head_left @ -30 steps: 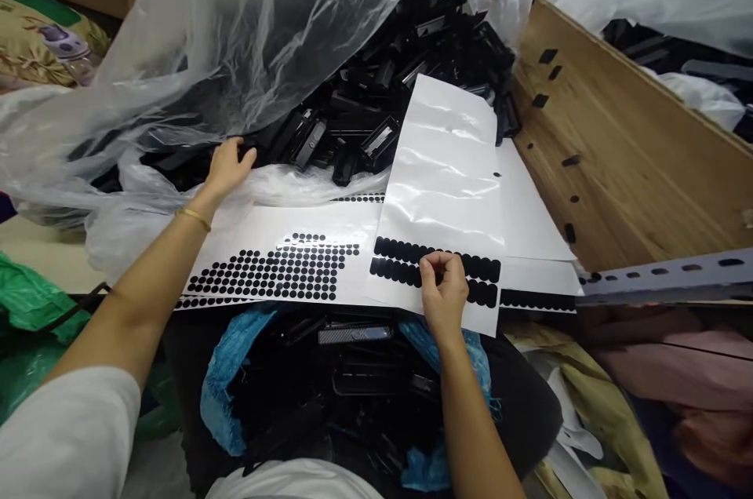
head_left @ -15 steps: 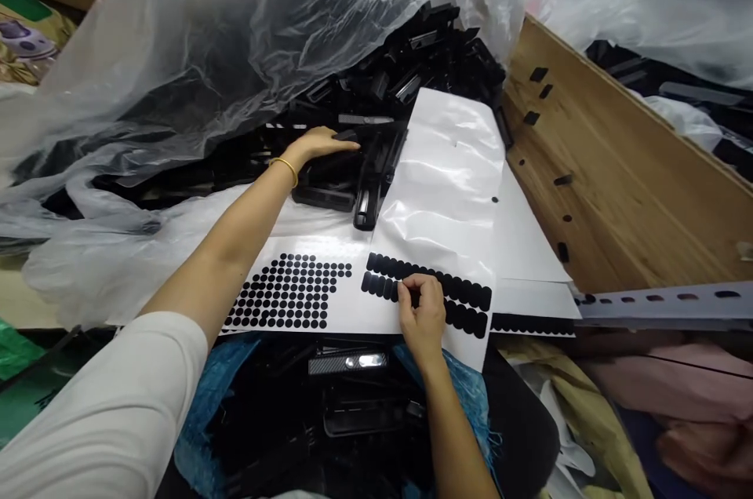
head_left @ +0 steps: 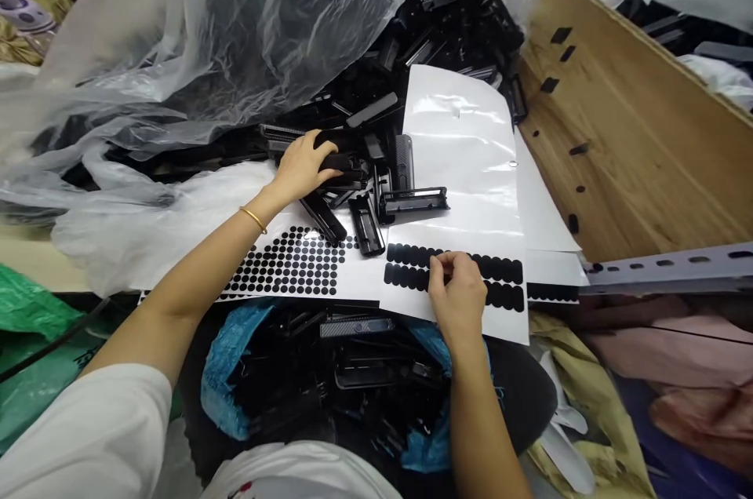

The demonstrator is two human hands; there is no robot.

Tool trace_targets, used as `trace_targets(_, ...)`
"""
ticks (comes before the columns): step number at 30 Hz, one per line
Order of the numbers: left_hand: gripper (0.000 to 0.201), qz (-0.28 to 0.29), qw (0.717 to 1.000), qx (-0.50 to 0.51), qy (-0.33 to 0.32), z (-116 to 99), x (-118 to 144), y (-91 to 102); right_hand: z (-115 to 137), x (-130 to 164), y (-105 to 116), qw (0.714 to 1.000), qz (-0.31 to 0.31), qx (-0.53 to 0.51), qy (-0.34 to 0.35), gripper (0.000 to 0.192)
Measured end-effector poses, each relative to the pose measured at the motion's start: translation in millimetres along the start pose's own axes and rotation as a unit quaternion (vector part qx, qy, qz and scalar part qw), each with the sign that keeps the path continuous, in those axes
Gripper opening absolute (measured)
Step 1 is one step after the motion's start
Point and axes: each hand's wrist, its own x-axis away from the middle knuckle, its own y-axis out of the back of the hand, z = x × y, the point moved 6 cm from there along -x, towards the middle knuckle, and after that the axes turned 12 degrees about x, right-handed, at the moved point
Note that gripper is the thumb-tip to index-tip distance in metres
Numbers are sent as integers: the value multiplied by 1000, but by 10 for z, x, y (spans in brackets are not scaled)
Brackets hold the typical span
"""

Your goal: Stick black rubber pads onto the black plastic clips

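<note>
Loose black parts (head_left: 376, 201) crowd the sheet (head_left: 464, 169) between both hands.

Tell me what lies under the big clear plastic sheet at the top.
Under the clear plastic sheet lies a heap of black plastic parts, spilling toward the left hand, which grips one. How far the heap runs leftward is hidden by folds and glare.

A slanted wooden board (head_left: 635, 146) rises at right above a perforated grey metal rail (head_left: 671, 267), perhaps shelving.
</note>
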Motion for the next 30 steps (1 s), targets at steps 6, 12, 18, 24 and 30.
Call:
trace_targets(6, 41, -84, 989, 125, -12, -5, 400, 39, 629, 237, -405, 965, 221, -96, 104, 12)
trace_targets(12, 21, -103, 989, 97, 35, 110, 587, 185, 989, 523, -665, 947, 284, -57, 141, 11)
trace_targets(18, 25, -178, 934, 292, 107, -50, 988, 272, 970, 493, -709, 939, 306, -88, 129, 13)
trace_targets(24, 25, -42, 644, 708, 289, -413, 1613, -524, 799, 458, -525, 885, 285, -364, -53, 17)
trace_targets(30, 25, -9, 563, 758, 329, -622, 1850, -802, 763, 587, -472, 876, 250, -398, -111, 16)
